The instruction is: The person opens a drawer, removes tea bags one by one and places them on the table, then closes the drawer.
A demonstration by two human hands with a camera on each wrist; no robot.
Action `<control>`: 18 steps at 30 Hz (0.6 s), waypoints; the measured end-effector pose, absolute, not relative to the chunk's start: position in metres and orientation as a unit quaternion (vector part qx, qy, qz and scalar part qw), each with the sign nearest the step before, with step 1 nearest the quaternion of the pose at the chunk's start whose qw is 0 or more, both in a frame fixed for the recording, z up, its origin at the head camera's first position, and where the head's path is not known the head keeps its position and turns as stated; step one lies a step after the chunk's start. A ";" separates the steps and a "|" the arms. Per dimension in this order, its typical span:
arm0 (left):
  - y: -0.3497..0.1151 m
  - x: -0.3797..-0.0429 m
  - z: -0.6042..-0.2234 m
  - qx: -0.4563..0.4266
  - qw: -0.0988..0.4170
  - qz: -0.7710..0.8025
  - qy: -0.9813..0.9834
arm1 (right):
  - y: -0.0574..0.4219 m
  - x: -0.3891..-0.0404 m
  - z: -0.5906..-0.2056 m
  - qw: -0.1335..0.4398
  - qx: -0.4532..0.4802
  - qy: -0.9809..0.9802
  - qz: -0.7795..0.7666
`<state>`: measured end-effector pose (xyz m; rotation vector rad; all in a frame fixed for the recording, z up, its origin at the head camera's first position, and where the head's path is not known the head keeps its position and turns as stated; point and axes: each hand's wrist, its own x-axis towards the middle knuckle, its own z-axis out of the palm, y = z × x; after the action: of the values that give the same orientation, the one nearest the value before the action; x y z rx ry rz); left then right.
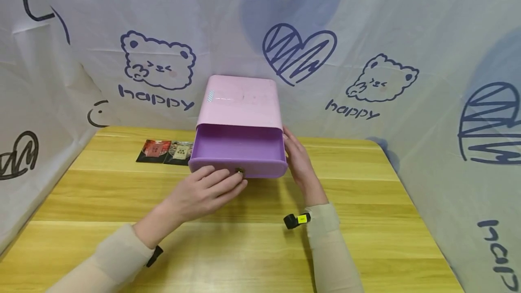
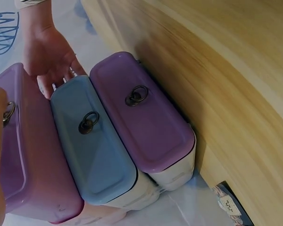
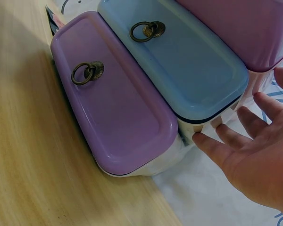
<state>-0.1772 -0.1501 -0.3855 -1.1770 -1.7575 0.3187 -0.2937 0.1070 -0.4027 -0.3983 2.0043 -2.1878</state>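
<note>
A small pink cabinet (image 1: pixel 244 102) stands at the back of the table, its purple top drawer (image 1: pixel 238 168) pulled partway out. The drawer's inside shows bare. My left hand (image 1: pixel 201 196) is at the drawer front, its curled fingers holding the brass ring pull (image 2: pixel 8 113); the thumb is hidden. Lower down, a blue drawer (image 2: pixel 95 141) and another purple drawer (image 2: pixel 144 113) are closed, each with a ring pull. My right hand (image 3: pixel 259 155) rests its spread, nearly straight fingertips against the cabinet's side, around the level of the blue drawer.
Two small dark printed packets, a red one (image 1: pixel 153 150) and a pale one (image 1: pixel 180 152), lie on the wooden table (image 1: pixel 358 220) left of the cabinet. Behind the table hangs a white cloth (image 1: pixel 228 21) with bear and heart drawings, close to the cabinet's back.
</note>
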 end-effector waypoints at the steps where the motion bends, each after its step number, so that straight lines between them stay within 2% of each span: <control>1: -0.150 -0.177 -0.386 -0.480 0.481 0.135 -0.721 | 0.106 -0.291 -0.400 0.074 -0.133 0.669 -0.728; 9: -0.146 -0.180 -0.389 -0.463 0.472 0.148 -0.735 | 0.105 -0.286 -0.395 0.074 -0.138 0.672 -0.724; 18: -0.139 -0.183 -0.390 -0.449 0.465 0.153 -0.747 | 0.109 -0.302 -0.413 0.075 -0.130 0.664 -0.733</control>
<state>-0.1833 -0.1386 -0.3902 -1.1018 -1.8353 0.3754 -0.3023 0.1086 -0.4134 -0.3898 1.9903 -2.1980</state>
